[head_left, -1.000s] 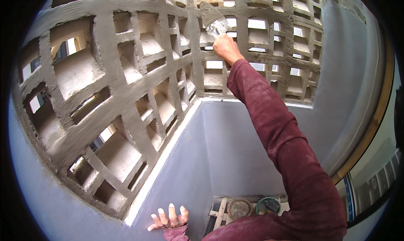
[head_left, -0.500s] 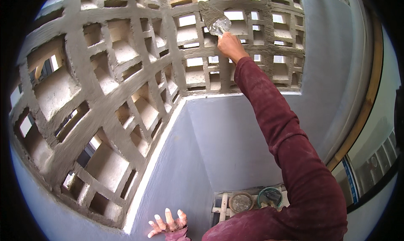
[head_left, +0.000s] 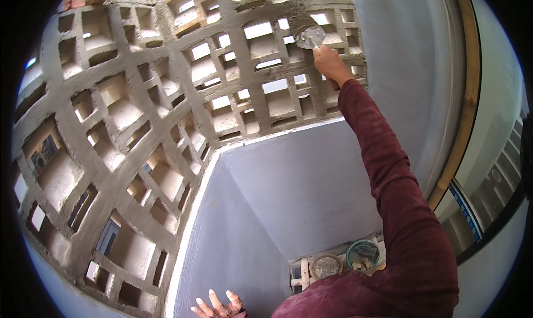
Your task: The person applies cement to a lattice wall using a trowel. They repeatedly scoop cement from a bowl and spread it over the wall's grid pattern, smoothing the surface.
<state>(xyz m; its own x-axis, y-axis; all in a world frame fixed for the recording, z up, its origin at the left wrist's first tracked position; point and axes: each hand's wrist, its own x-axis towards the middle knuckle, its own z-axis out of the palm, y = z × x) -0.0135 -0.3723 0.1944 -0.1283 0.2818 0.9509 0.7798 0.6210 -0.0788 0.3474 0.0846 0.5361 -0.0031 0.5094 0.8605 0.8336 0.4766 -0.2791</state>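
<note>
At the end of my outstretched arm, my right hand (head_left: 332, 64) is closed round the handle of a trowel (head_left: 310, 37). Grey mortar covers the far part of its blade, which lies against the far section of a cement lattice wall (head_left: 191, 29) full of rectangular openings. The blade's tip is hard to tell from the mortar behind it. Low in the picture, my left hand (head_left: 218, 304) has its fingers spread and holds nothing. It is near the smooth grey lower wall (head_left: 222, 246), and I cannot tell whether it touches it.
Below me, a round pan (head_left: 326, 267) and a green-rimmed bucket (head_left: 363, 256) with things in it stand beside light wooden bars (head_left: 304, 273). A bamboo pole (head_left: 468, 96) runs down the right side. A pale ledge (head_left: 194, 207) edges the lattice's foot.
My view has shifted, so the lattice sits further left and more of its top shows. The trowel and right hand appear further right along the lattice. My left hand is lower in view, still spread.
</note>
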